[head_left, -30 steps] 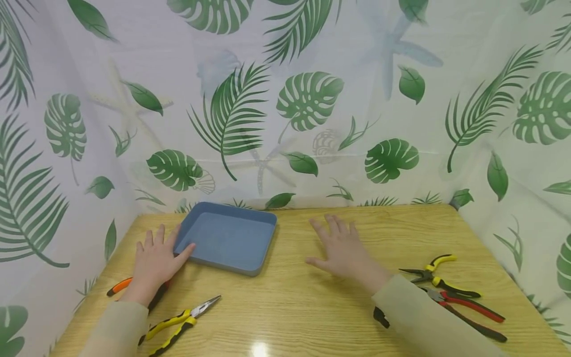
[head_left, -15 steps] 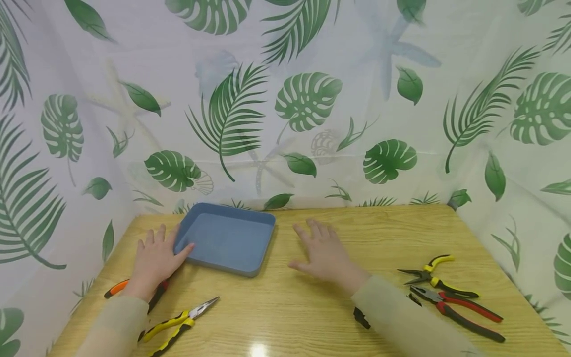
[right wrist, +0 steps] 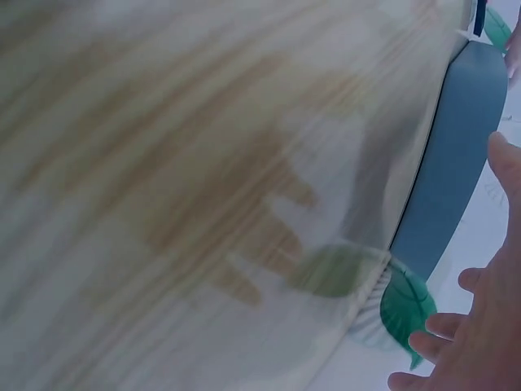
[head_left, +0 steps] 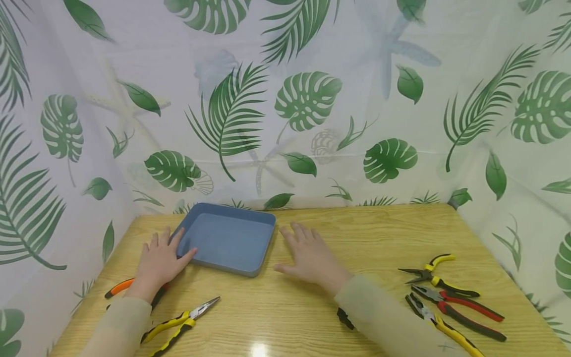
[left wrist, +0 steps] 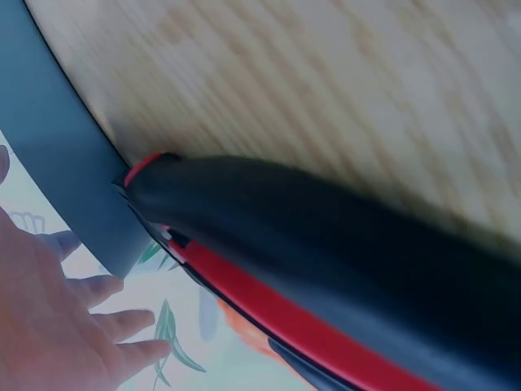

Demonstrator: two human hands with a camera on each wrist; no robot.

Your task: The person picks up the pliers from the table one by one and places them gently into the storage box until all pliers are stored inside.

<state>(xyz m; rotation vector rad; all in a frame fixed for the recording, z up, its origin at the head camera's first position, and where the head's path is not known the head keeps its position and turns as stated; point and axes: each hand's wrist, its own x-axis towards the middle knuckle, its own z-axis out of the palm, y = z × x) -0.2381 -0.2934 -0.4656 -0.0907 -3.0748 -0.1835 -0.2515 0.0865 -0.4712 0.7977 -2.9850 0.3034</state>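
A shallow blue-grey tray (head_left: 232,240) lies near the back of the table, left of the middle. At its left end is my left hand (head_left: 159,260), fingers spread and thumb reaching over the near left corner; whether it presses the wall cannot be told. My right hand (head_left: 312,258) hovers just off the tray's right side, fingers spread, a small gap between. Under the left wrist, a black-and-red handle (left wrist: 326,236) shows in the left wrist view, with an orange handle (head_left: 119,287) beside it in the head view. Neither hand holds anything.
Yellow-and-black long-nose pliers (head_left: 189,318) lie at front left. On the right are yellow-handled pliers (head_left: 429,270), red-and-black pliers (head_left: 448,297) and yellow combination pliers (head_left: 446,327), partly under my right sleeve. A black object (head_left: 344,318) peeks out there. A leaf-print curtain (head_left: 312,99) stands behind.
My right hand has moved left, toward the tray's right side, uncovering the yellow combination pliers. My left hand has shifted slightly over the tray's left edge. The tray stays put.
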